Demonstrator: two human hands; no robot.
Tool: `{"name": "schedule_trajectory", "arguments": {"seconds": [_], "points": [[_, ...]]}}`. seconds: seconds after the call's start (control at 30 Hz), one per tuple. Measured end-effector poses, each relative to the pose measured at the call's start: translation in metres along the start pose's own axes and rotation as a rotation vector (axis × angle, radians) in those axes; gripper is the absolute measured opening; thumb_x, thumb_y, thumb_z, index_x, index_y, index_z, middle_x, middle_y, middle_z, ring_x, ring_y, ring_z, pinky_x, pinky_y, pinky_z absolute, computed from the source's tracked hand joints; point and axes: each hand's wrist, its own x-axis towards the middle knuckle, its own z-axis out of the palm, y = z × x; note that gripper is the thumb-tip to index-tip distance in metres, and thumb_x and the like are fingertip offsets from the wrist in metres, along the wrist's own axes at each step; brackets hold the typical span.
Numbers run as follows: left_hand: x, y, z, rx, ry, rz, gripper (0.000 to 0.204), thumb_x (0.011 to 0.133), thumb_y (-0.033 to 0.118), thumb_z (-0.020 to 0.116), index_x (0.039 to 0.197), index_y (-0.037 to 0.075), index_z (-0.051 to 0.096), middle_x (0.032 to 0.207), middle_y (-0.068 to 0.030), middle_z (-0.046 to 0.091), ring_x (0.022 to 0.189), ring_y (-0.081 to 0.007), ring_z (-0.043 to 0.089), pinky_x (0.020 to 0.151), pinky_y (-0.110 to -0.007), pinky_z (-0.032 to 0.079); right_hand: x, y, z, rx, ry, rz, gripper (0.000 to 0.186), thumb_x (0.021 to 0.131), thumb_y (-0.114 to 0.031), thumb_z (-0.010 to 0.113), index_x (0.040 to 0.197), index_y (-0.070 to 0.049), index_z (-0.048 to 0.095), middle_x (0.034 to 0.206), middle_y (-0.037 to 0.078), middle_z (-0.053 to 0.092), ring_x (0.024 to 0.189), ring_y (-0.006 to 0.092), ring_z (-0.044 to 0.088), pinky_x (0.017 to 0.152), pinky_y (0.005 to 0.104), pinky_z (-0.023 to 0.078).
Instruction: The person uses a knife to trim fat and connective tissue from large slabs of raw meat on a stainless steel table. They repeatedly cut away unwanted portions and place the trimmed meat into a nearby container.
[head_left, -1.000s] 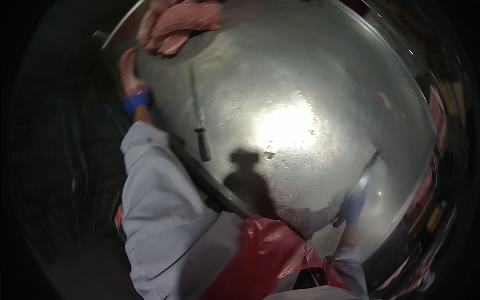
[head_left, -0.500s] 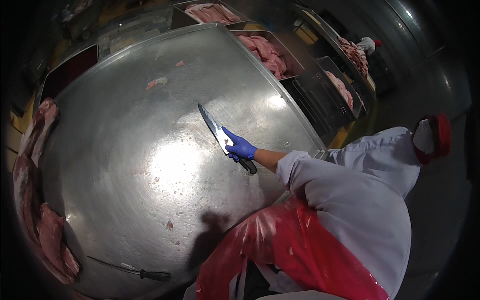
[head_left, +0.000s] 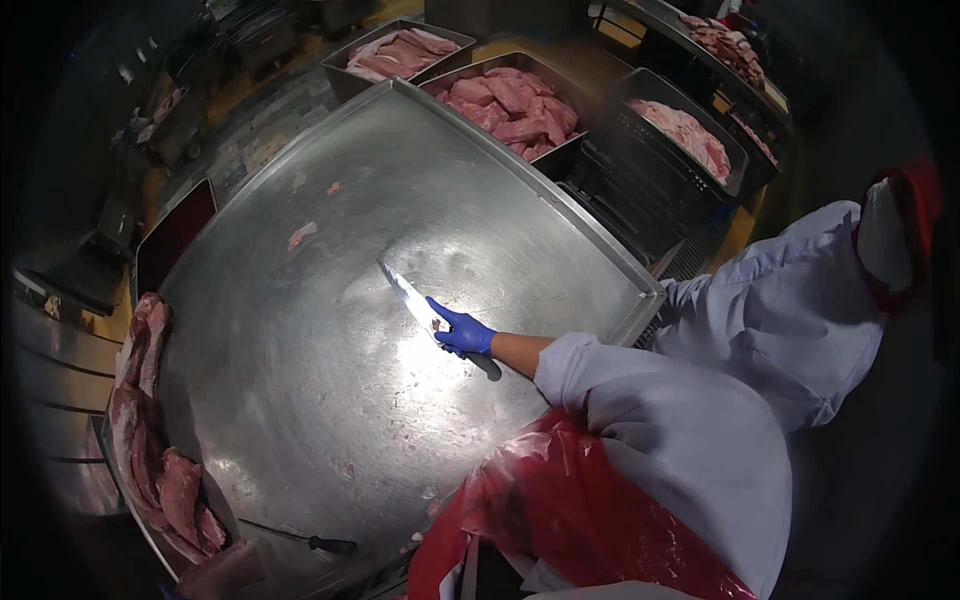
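My right hand (head_left: 466, 334), in a blue glove, is closed around a knife (head_left: 411, 299) with a broad bright blade and a black handle. The blade points up and left over the steel table (head_left: 330, 350); the handle's end sticks out below my palm. A long piece of raw meat (head_left: 137, 420) lies along the table's left edge, with a smaller flap of meat (head_left: 182, 495) at its near end. Close to that flap rests a thin dark rod-like tool with a black handle (head_left: 332, 545). My left hand is out of the picture.
Small meat scraps (head_left: 300, 236) lie on the table. Beyond its far edge stand bins of pink meat cuts (head_left: 510, 105) and pale trimmings (head_left: 685, 135). A dark red tub (head_left: 172, 235) stands at the left. On the right is a co-worker's white sleeve (head_left: 790, 270).
The view has shifted, so the table's left side and the far bins show more fully. My right hand still grips the knife, at nearly the same angle over the table.
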Motion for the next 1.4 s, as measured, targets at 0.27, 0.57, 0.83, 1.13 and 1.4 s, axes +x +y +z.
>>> {"name": "schedule_trajectory", "arguments": {"seconds": [0.27, 0.57, 0.83, 1.13, 1.4], "points": [[-0.049, 0.207, -0.272, -0.729, 0.298, 0.345, 0.044, 0.079, 0.005, 0.063, 0.123, -0.002, 0.059, 0.106, -0.0219, 0.068, 0.098, -0.0380, 0.068, 0.082, -0.039, 0.052, -0.020, 0.060, -0.044, 0.280, 0.174, -0.077, 0.086, 0.096, -0.015, 0.063, 0.161, -0.033, 0.010, 0.080, 0.004, 0.059, 0.059, 0.0110, 0.055, 0.045, 0.0276, 0.047], [-0.063, 0.396, -0.395, -0.947, 0.024, 0.636, 0.052, 0.062, 0.001, 0.061, 0.114, 0.000, 0.058, 0.098, -0.0224, 0.064, 0.095, -0.0404, 0.065, 0.087, -0.033, 0.049, -0.102, 0.078, -0.163, 0.374, 0.525, -0.135, 0.082, 0.096, -0.003, 0.057, 0.161, -0.021, 0.012, 0.075, 0.007, 0.060, 0.052, 0.0114, 0.056, 0.046, 0.0255, 0.047], [0.017, 0.617, -0.456, -0.611, 0.034, 1.243, 0.059, 0.070, 0.014, 0.069, 0.127, 0.006, 0.055, 0.114, -0.0237, 0.066, 0.107, -0.0412, 0.063, 0.094, -0.044, 0.050, -0.121, 0.096, -0.186, 0.376, 0.588, -0.075, 0.082, 0.096, -0.002, 0.058, 0.161, -0.018, 0.010, 0.077, 0.009, 0.062, 0.053, 0.0125, 0.056, 0.045, 0.0258, 0.047], [-0.038, 0.848, -0.312, -0.793, -0.316, 0.623, 0.105, 0.067, 0.051, 0.082, 0.144, -0.001, 0.034, 0.139, -0.0277, 0.046, 0.128, -0.0441, 0.048, 0.100, -0.051, 0.047, -0.116, 0.092, -0.184, 0.315, 0.527, -0.059, 0.084, 0.094, -0.001, 0.057, 0.161, -0.019, 0.011, 0.095, 0.010, 0.063, 0.057, 0.0099, 0.055, 0.048, 0.0258, 0.049], [0.041, 0.870, -0.256, -1.725, -0.754, 0.797, 0.066, 0.079, 0.023, 0.073, 0.133, -0.007, 0.050, 0.117, -0.0176, 0.065, 0.107, -0.0295, 0.065, 0.097, -0.040, 0.051, -0.102, 0.097, -0.185, 0.149, 0.648, -0.132, 0.081, 0.091, -0.006, 0.063, 0.159, -0.009, 0.019, 0.094, 0.010, 0.066, 0.066, 0.0129, 0.063, 0.060, 0.0283, 0.055]]}}
